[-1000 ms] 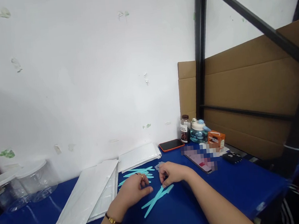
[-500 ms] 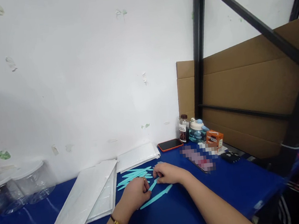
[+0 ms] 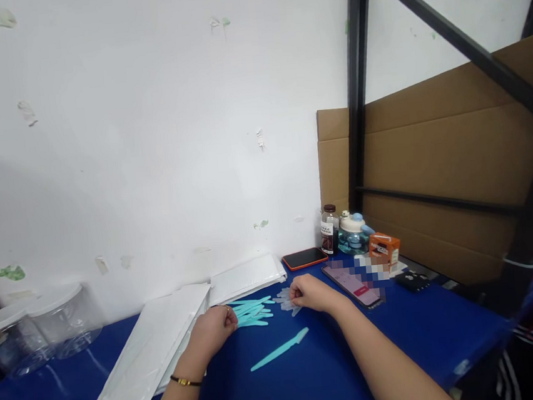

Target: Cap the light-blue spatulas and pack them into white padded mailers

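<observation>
At the left pile of turquoise eyebrow razors [image 3: 253, 311], my left hand [image 3: 213, 331] has its fingers closed on a razor's end; the fingertips are partly hidden. My right hand [image 3: 309, 293] pinches at a small cluster of clear plastic caps [image 3: 284, 300], just right of the razors, with a cap at its fingertips. One single eyebrow razor [image 3: 279, 349] lies apart on the blue table, in front of and between both hands.
White padded envelopes [image 3: 153, 343] lie at the left, with more envelopes [image 3: 248, 277] behind. Clear tubs [image 3: 66, 326] stand far left. A red-edged phone [image 3: 305, 258], a dark bottle [image 3: 329, 230], a water jug [image 3: 352, 236], an orange box [image 3: 384, 251] and another phone [image 3: 350, 283] sit right.
My hands have moved apart: the left back to the razor pile, the right up to the clear caps. The razor that was between them no longer lies there.
</observation>
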The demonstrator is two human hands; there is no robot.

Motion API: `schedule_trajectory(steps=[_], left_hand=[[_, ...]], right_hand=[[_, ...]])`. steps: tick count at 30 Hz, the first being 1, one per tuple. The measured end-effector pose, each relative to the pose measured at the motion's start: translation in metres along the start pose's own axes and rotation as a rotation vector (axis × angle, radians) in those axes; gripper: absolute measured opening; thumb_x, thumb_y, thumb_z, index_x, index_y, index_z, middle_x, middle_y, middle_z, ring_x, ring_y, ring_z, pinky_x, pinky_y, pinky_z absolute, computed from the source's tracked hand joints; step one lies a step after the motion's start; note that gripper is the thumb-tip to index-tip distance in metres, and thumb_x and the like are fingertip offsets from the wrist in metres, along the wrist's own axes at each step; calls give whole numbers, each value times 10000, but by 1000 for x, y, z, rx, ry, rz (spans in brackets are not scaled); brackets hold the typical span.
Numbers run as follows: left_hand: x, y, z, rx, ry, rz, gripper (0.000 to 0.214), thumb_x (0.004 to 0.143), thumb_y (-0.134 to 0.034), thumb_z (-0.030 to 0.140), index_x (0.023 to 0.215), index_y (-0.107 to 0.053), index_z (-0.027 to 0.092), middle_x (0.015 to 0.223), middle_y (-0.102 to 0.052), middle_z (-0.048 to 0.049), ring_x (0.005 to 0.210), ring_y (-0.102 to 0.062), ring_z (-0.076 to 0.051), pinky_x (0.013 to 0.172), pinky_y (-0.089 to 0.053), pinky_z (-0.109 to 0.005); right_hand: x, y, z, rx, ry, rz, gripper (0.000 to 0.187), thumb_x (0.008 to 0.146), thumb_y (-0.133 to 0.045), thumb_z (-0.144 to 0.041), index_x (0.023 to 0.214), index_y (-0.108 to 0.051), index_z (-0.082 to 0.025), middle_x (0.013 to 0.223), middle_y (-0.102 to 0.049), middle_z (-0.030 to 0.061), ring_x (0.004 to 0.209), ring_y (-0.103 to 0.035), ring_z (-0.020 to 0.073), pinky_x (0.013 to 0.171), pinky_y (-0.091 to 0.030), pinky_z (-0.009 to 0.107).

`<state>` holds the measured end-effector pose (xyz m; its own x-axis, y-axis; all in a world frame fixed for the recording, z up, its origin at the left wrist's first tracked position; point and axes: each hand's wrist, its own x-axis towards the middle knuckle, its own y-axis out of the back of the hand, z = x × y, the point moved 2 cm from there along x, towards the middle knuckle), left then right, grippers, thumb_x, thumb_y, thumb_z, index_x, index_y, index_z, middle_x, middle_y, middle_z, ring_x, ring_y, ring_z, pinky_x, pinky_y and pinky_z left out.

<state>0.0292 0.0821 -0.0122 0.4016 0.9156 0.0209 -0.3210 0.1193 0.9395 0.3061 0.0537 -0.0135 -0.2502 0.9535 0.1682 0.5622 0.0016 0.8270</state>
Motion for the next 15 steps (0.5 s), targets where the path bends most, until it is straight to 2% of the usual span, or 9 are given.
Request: schedule_trajectory(steps=[2, 4, 6, 8, 12, 15], left_hand=[[-1, 0, 4, -20, -13, 42, 164, 681, -554, 299, 801, -626, 212, 804, -642, -5, 733, -559, -153, 609, -350, -230], [-3, -2, 15, -62, -42, 56, 217, 691, -565, 354, 841, -627, 211, 819, -632, -12, 738, -557, -155, 610, -357, -231], [-8, -9, 30, -114, -74, -1, 264, 698, -567, 413, 852, -629, 208, 802, -624, -11, 702, -550, -146, 594, -358, -230], [-13, -18, 47, -156, -133, -81, 304, 684, -585, 447, 871, -634, 213, 813, -627, -6, 682, -543, -138, 585, -359, -227], [-18, -32, 67, -117, -246, -178, 228, 718, -550, 385, 838, -648, 218, 778, -647, 6, 671, -536, -131, 573, -338, -227], [-15, -27, 62, -17, -230, -142, 190, 730, -513, 313, 798, -656, 209, 739, -655, -2, 672, -539, -136, 572, -321, -230]], right_hand=[[-3, 3, -2, 52, 39, -8, 71, 672, -668, -199, 717, -684, -146, 683, -633, 10, 594, -540, 108, 523, -359, 189], [-7, 2, -7, 102, 114, -135, 208, 631, -726, -306, 776, -695, -161, 703, -624, -6, 599, -538, 104, 531, -370, 186], [-11, -3, -12, 88, 159, -314, 298, 552, -777, -349, 782, -703, -174, 681, -607, -25, 576, -525, 97, 514, -365, 183], [-11, -11, -16, 35, 169, -420, 279, 530, -791, -334, 740, -702, -173, 649, -592, -30, 555, -506, 90, 493, -350, 180], [-8, -27, -20, 35, 160, -434, 194, 621, -737, -296, 748, -681, -160, 631, -583, -25, 533, -488, 77, 478, -331, 170], [-6, -25, -18, 81, 118, -402, 190, 645, -716, -286, 781, -667, -162, 633, -595, -26, 534, -508, 82, 481, -343, 169]])
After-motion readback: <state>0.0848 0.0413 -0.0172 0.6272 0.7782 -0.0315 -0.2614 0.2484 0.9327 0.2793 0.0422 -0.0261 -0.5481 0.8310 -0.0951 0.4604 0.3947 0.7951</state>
